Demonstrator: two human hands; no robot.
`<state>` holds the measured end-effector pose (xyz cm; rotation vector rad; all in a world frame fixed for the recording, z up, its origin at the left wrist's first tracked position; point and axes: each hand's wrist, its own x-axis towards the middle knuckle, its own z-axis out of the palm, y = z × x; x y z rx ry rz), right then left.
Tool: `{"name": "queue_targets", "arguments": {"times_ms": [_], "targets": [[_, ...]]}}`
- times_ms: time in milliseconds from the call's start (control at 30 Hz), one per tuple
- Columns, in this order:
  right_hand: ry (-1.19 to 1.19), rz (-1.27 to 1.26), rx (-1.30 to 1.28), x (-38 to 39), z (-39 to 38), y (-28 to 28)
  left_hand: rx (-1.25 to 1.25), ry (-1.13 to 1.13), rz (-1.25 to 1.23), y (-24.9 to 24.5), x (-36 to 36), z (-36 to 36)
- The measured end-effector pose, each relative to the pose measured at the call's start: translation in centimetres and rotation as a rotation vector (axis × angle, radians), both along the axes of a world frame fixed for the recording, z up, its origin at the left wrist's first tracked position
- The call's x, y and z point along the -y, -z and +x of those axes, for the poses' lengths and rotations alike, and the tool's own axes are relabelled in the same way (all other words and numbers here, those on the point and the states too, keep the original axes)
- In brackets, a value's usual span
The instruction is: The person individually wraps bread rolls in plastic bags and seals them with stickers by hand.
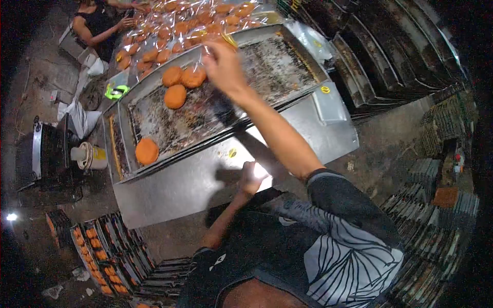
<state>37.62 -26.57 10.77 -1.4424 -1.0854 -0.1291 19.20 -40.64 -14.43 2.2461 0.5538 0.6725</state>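
Observation:
My right hand (223, 66), smeared by motion, is over the upper middle of a worn metal tray (179, 120), just right of three round brown buns (175, 96). Its fingers are too blurred to show whether they hold anything. A fourth bun (147, 151) lies at the tray's lower left. My left hand (250, 177) is low over the steel table (169, 197), its fingers closed beside a bright white glare that hides what they grip. A yellow mark (232, 152) shows just above that hand.
Many bagged buns (179, 31) are heaped beyond the tray, with a person (95, 25) at the far left. Clear bags (329, 105) lie on the table's right end. Racks and stacked trays (380, 51) stand right; bun-filled trays (97, 251) are lower left, a white bucket (95, 155) left.

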Motion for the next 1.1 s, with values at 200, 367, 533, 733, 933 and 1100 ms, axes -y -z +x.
{"name": "queue_targets", "arguments": {"times_ms": [200,367,533,733,933,1100], "targets": [[-0.527,-0.769,-0.285,17.5,-5.8,14.1,-0.232,0.374,-0.631,0.6,-5.3,-1.4],[-0.626,-0.710,-0.412,22.1,-7.1,16.4,-0.220,0.191,-0.780,-8.0,-5.3,-0.4],[-0.144,-0.672,-0.401,24.4,-9.2,17.1,-0.271,0.317,-0.628,-9.2,-4.3,1.2],[-0.022,-0.626,-0.402,18.2,-11.0,11.0,0.159,-0.004,-0.931,-13.9,-6.7,-1.0],[-0.518,-0.955,-1.050,11.7,-12.6,7.2,0.323,-0.274,-0.556,-14.7,-9.1,-4.3],[-0.774,0.129,-1.449,1.3,-16.3,5.3,0.739,-0.416,-0.850,-15.7,-12.8,-7.8]]}}
